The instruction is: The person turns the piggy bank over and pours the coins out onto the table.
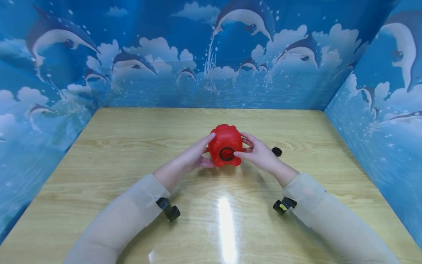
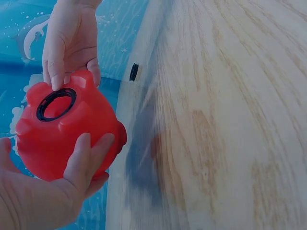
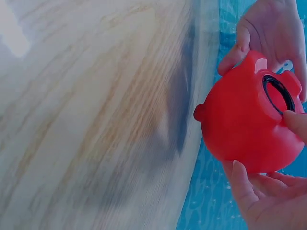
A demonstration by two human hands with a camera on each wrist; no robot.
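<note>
L hand and R hand both had hold of the red container, a hollow, knobbly thing, at approx. the middle of the table, w/ its hole turned toward the person. It looked lifted, tho' I couldn't swear none of it touched the wood.

L fingers were bent round one side, thumb up top, spread only as wide as the container's body. R thumb sat right at the black ring round the hole, w/ the other R fingers against the far side & underneath, so that grip took in the wall btwn thumb & fingers. Couldn't tell how hard either one squeezed.

The black disc lay on the table just past the R wrist, apart from the container; poss. its cap, but too small to be sure.

Step in hand, IMO: holding & turning the container to get at the hole, R thumb working or checking the rim. Next move prob. called for L hand to take the weight ASAP, so R hand could come free w/o the container rolling. Smooth round sides, so a slip was the main risk.
</note>
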